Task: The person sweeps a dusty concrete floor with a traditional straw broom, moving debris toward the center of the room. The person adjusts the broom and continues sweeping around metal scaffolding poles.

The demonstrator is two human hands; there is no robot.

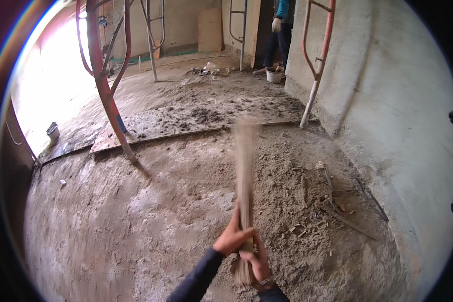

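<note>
A broom made of a bundle of thin, pale sticks [245, 181] is held out in front of me, pointing away over the rough floor. Its far end is smeared by motion. My left hand [230, 237] is closed on the bundle from the left side, with one finger lying up along it. Lower down, near the bundle's butt end, my right hand [259, 262] grips it from the right. Beneath and beside the broom lies loose grey-brown rubble [282, 211], with small wood scraps on it.
Scaffold legs [122, 132] stand ahead left and beside the right wall [397, 126]. A mortar-spattered board [161, 130] crosses the floor ahead. Sticks and a bent strip [350, 221] lie at right. A person [282, 25] with a gloved hand stands in the doorway by a bucket [274, 76].
</note>
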